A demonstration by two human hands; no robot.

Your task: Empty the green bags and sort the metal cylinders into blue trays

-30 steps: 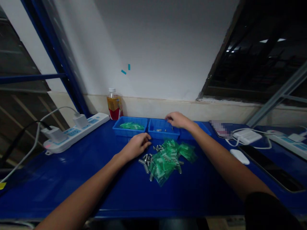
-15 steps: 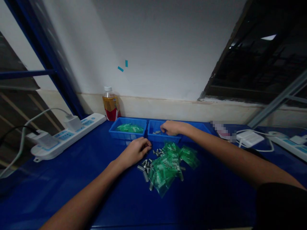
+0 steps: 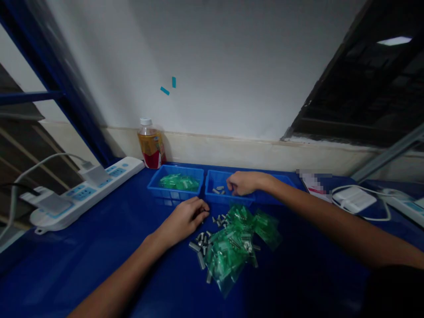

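Note:
My right hand (image 3: 245,183) reaches down into the right blue bin (image 3: 228,198), fingers curled and pressed together. What it pinches, if anything, is hidden. Beside its fingertips lie a few small metal cylinders (image 3: 218,190). On the blue table, just in front of the bins, my left hand (image 3: 187,218) rests on its side with curled fingers; their inner side is hard to see. Right of it are loose metal screws (image 3: 202,238) and a metal spacer (image 3: 201,260). They lie against a heap of small green-tinted plastic bags (image 3: 228,247) holding metal parts.
Another blue bin (image 3: 175,194) holds green bags (image 3: 179,181). Behind it stands a drink bottle (image 3: 150,145) against the wall. A white power strip (image 3: 89,190) with plugs lies at left; a white adapter (image 3: 354,198) with cables sits at right.
My right hand has shifted slightly right within the bin, uncovering more metal cylinders. My left hand stays by the screws. The view has moved a little.

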